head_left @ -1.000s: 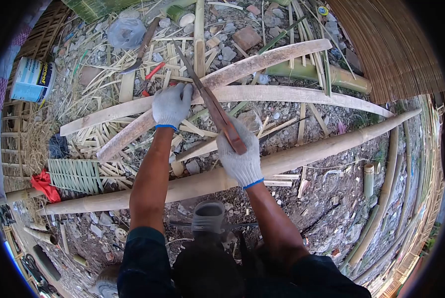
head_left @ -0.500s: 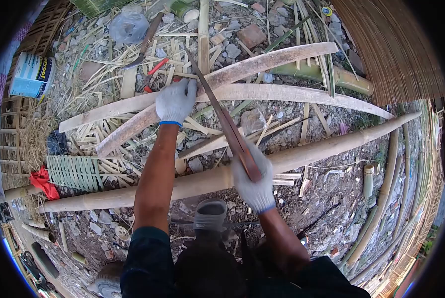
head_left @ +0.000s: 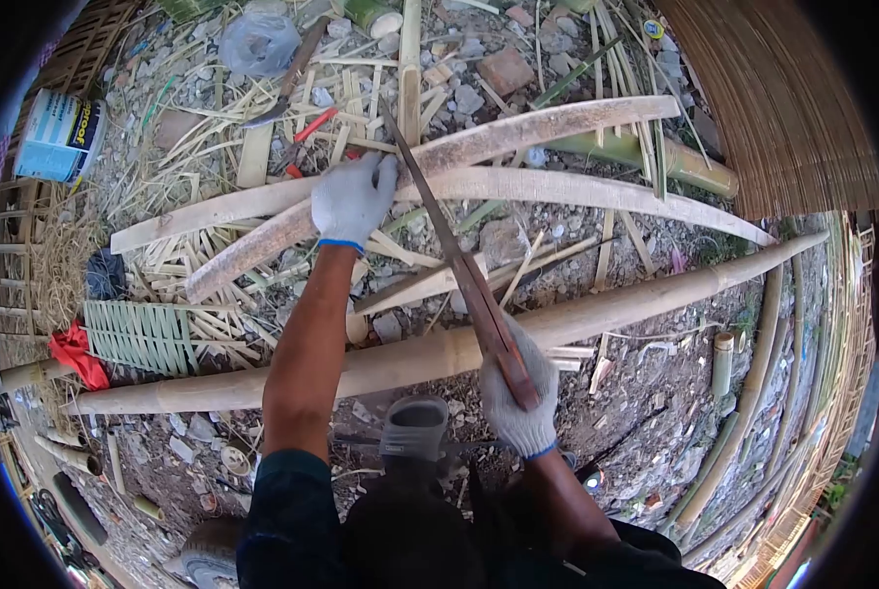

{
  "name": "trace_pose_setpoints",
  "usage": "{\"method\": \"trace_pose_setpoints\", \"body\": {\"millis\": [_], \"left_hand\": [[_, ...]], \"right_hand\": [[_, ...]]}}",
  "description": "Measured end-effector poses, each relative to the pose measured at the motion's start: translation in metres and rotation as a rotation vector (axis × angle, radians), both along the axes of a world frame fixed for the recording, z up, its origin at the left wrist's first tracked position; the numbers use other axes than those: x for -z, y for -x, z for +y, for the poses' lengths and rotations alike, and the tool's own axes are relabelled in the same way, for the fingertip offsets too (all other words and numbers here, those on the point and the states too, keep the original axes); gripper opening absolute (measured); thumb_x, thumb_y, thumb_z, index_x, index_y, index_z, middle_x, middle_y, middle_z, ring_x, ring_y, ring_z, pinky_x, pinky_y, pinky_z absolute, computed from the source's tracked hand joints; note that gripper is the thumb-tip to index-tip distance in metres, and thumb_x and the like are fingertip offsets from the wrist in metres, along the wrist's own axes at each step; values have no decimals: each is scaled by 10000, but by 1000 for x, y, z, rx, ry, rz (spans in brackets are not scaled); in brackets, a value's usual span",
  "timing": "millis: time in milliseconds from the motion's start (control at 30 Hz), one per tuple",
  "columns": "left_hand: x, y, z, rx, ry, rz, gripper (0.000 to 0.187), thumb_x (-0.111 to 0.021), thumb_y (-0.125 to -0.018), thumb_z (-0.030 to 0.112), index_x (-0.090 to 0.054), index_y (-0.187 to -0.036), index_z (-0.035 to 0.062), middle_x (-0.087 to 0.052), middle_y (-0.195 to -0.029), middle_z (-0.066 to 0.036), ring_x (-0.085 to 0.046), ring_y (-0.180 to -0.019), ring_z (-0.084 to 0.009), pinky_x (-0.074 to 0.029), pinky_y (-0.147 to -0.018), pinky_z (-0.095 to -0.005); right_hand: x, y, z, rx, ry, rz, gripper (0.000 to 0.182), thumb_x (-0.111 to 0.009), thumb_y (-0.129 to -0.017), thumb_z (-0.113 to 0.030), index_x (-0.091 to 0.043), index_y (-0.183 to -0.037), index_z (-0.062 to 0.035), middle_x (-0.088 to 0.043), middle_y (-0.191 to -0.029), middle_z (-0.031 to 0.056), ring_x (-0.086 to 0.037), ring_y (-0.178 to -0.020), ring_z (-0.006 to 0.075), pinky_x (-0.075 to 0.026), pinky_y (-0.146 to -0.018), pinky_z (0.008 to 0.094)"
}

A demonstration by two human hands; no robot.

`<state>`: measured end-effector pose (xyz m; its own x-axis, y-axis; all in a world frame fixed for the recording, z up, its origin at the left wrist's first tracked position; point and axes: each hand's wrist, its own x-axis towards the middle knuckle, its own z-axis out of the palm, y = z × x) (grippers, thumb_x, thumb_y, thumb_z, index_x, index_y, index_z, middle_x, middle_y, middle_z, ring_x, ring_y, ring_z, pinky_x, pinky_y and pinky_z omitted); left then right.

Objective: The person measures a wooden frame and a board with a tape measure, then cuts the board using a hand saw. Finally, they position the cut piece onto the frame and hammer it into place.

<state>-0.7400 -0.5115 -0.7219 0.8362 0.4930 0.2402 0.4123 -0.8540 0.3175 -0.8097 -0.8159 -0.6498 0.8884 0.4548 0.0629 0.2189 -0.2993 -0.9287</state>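
My left hand (head_left: 354,199), in a white glove with a blue cuff, is closed on the speckled curved wooden strip (head_left: 518,135). My right hand (head_left: 520,388), gloved the same way, grips the brown wooden handle of a long saw (head_left: 464,270). The saw's narrow blade crosses the speckled strip just right of my left hand. A second, paler curved strip (head_left: 577,182) lies crossed with the speckled one. Below both, a thick bamboo pole (head_left: 400,363) runs across the view, passing under the saw handle.
A sickle-like knife (head_left: 297,74), a plastic bag (head_left: 260,44) and a red-handled tool (head_left: 314,126) lie among bamboo slivers at the top. A paint bucket (head_left: 59,135) stands at the left. A green bamboo piece (head_left: 690,169) lies right, beside a brown slatted mat (head_left: 783,108).
My right hand has drawn the saw down and to the right, towards my body. My left hand stays closed on the speckled strip.
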Motion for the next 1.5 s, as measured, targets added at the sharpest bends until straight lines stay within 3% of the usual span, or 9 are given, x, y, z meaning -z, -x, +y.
{"method": "trace_pose_setpoints", "body": {"millis": [133, 633, 700, 800, 967, 1100, 1167, 1267, 1500], "left_hand": [[-10, -3, -3, -13, 70, 54, 403, -564, -1046, 438, -736, -908, 101, -751, -823, -191, -735, -789, -416, -581, -729, -544], [-4, 7, -4, -27, 55, 48, 432, -539, -1051, 474, -759, -946, 118, -751, -841, -187, -738, -821, -423, -581, -752, -552], [-4, -5, 3, -8, 21, 24, 426, -559, -1037, 456, -754, -931, 93, -753, -827, -192, -750, -808, -399, -593, -751, -535], [-3, -3, -1, -14, 36, 24, 439, -558, -1039, 458, -753, -914, 86, -751, -820, -190, -748, -801, -399, -593, -748, -534], [-1, -5, 3, 1, 43, 19, 452, -540, -1043, 478, -749, -909, 101, -753, -823, -185, -744, -789, -410, -591, -735, -540], [0, -4, 4, 11, -12, -7, 441, -552, -1042, 456, -743, -892, 88, -754, -814, -173, -741, -771, -404, -589, -724, -528], [0, -1, 3, 1, 6, -20, 442, -556, -1041, 451, -742, -878, 85, -751, -804, -171, -739, -760, -403, -587, -717, -526], [-3, -5, -1, 2, 49, -18, 438, -562, -1040, 450, -740, -867, 90, -747, -802, -174, -735, -759, -408, -583, -712, -531], [0, -4, 4, -23, 36, -5, 448, -569, -1033, 471, -746, -882, 89, -755, -812, -180, -741, -772, -410, -588, -725, -536]], "right_hand": [[11, -64, 84, 37, -27, 33, 472, -688, -902, -102, -651, -1356, 18, -722, -932, 250, -727, -826, 408, -563, -752, 417], [-10, -32, 49, -2, 73, 69, 539, -616, -915, -30, -610, -1454, -2, -758, -1193, 232, -781, -1072, 315, -586, -936, 385], [-12, -2, 22, 147, -290, 424, 554, -612, -914, -24, -598, -1468, -5, -742, -1258, 228, -756, -1155, 300, -571, -979, 375], [-15, 1, 11, 37, 82, 66, 558, -614, -923, -34, -584, -1479, 7, -745, -1281, 186, -736, -1197, 292, -562, -987, 367], [2, -66, 86, -12, 105, 4, 504, -612, -926, -15, -615, -1427, 40, -752, -965, 199, -739, -927, 277, -568, -857, 397], [-7, 13, 9, 32, -55, 136, 564, -610, -941, -24, -553, -1500, 26, -723, -1270, 221, -752, -1081, 229, -580, -912, 355], [-18, 5, 3, -20, 240, -30, 550, -619, -935, -12, -570, -1481, 26, -737, -1252, 219, -767, -1057, 265, -584, -899, 354], [6, -55, 84, 57, 25, -100, 398, -664, -917, -80, -664, -1306, 4, -730, -934, 211, -738, -825, 353, -564, -748, 415], [-23, 7, 4, 44, 213, -32, 515, -638, -925, -83, -623, -1436, -28, -769, -1159, 195, -781, -976, 340, -590, -823, 370]]}}
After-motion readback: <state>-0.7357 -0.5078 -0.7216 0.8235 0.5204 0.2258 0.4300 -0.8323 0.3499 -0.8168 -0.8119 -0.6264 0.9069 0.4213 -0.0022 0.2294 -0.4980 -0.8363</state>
